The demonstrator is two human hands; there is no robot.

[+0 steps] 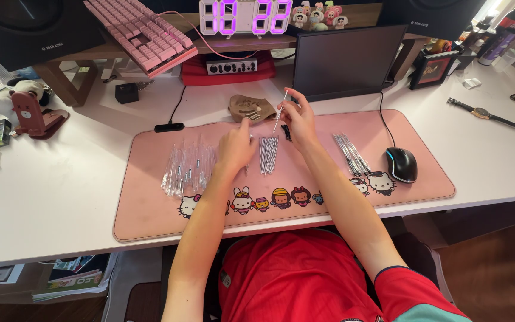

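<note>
I see a thin pen refill pinched upright-tilted in my right hand, above the pink desk mat. My left hand reaches forward, index finger extended toward a tan pouch at the mat's far edge. A bundle of refills lies between my hands, clear tubes to the left, more refills beside a black mouse.

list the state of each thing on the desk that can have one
right hand: raised, pinching a thin clear tube
left hand: down on the pink mat, reaching toward the metal refills
digital clock: lit
monitor: dark
mouse: glowing along its edge
</note>
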